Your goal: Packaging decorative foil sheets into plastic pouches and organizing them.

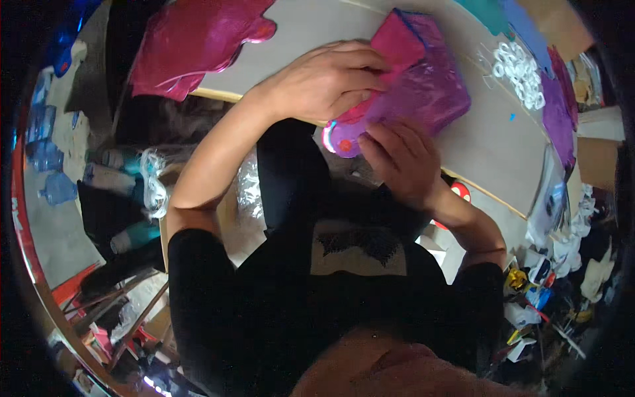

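Observation:
A flat, shiny purple sheet with a folded bright pink part, which looks like a deflated foil balloon (433,86), lies on the grey table (486,162) in front of me. Its rounded purple end with a red dot and a pale rim reaches past the near edge. My left hand (334,79) is closed at the pink fold, its fingers curled on the left side of it. Bent fingers of my right hand (407,162) grip the lower edge of the purple part. The right palm and the underside of the foil are hidden.
More pinkish-red foil sheets (192,43) lie at the table's far left. A pile of white string loops (519,69) sits at the right, near purple foil (559,122). Blue plastic bottles (49,159) stand on the floor at left, and mixed clutter (539,284) at lower right.

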`<control>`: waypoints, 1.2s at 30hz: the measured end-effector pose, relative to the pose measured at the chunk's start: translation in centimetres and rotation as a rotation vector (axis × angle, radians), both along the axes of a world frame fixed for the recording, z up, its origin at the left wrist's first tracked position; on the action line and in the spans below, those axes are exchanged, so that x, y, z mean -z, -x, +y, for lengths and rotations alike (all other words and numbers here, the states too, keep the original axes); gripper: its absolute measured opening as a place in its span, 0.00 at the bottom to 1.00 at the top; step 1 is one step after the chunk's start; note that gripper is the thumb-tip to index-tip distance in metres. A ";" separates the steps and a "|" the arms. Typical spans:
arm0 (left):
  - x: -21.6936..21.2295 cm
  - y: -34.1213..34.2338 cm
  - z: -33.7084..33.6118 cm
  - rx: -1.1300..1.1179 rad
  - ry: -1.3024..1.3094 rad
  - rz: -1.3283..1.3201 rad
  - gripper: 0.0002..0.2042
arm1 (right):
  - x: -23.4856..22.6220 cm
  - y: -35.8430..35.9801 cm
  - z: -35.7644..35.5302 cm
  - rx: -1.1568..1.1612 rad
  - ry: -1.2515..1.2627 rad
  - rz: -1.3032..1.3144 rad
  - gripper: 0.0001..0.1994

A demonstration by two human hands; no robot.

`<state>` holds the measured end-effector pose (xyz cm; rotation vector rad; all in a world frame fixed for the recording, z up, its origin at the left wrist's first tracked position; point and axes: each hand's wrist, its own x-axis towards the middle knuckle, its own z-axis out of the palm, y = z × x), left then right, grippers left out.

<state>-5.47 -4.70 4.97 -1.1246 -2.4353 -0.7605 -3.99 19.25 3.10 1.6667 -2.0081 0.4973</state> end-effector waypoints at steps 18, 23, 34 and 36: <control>-0.7 -0.2 0.2 -0.048 0.126 -0.010 0.12 | -7.5 14.0 6.9 0.585 -0.374 -1.190 0.17; -0.8 -0.1 0.5 -0.022 0.113 -0.008 0.12 | -7.2 13.9 4.5 0.596 -0.461 -1.183 0.17; -0.9 0.0 0.4 -0.059 0.124 0.040 0.12 | -7.4 14.0 4.7 0.758 -0.080 -1.462 0.21; -1.0 0.0 0.4 -0.052 0.114 0.032 0.12 | -8.3 13.2 4.8 0.681 -0.304 -1.310 0.23</control>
